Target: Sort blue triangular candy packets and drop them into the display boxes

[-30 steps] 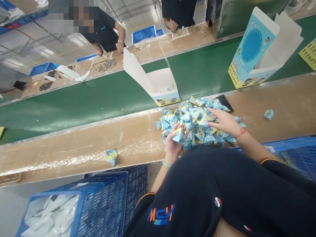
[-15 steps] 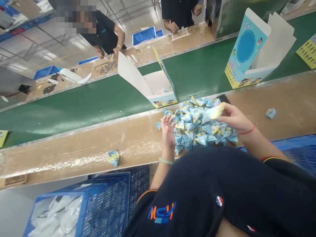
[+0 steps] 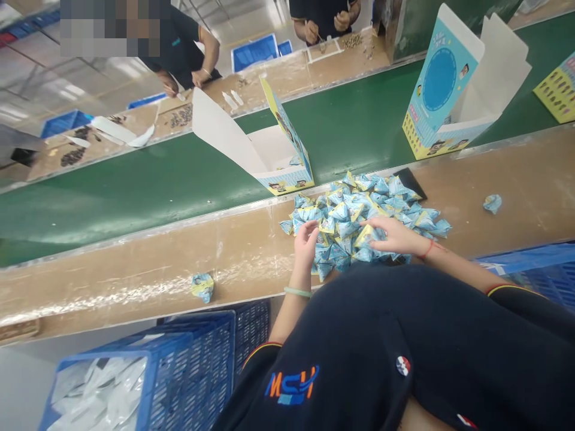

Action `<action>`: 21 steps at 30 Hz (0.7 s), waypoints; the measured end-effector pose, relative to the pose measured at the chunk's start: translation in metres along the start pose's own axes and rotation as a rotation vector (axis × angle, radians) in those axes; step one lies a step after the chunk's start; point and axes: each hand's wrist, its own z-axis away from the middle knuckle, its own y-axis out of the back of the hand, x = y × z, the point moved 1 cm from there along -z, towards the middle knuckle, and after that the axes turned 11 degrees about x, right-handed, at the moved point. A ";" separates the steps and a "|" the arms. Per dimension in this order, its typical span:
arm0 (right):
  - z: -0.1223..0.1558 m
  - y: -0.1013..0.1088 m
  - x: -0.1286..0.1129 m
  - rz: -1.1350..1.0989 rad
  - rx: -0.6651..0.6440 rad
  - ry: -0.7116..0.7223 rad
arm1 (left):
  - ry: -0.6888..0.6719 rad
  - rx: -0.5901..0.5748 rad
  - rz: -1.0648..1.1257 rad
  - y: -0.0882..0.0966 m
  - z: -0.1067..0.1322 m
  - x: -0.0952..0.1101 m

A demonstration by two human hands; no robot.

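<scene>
A heap of small light-blue and yellow triangular packets (image 3: 359, 209) lies on the brown wooden ledge (image 3: 135, 263) in front of me. My left hand (image 3: 305, 242) rests at the heap's left edge, its fingers curled onto the packets. My right hand (image 3: 393, 234) lies on the near side of the heap with its fingers closed round one packet (image 3: 365, 236). An open white carton (image 3: 260, 149) with blue and yellow print stands on the green conveyor belt (image 3: 135, 179) just beyond the heap, a packet or two inside.
A second open carton (image 3: 453, 90) stands on the belt at right. Single packets lie on the ledge at left (image 3: 202, 286) and right (image 3: 492, 203). Blue crates (image 3: 179, 359) sit below the ledge. Other people work at the far bench (image 3: 278, 78).
My right hand, which had lifted a packet above the heap, has come back down onto it. My left hand dropped from raised and open onto the heap's edge. The carton has drifted left.
</scene>
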 end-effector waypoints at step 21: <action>-0.059 -0.012 -0.047 -0.479 -0.322 -0.179 | -0.421 0.025 -0.612 0.000 -0.168 0.023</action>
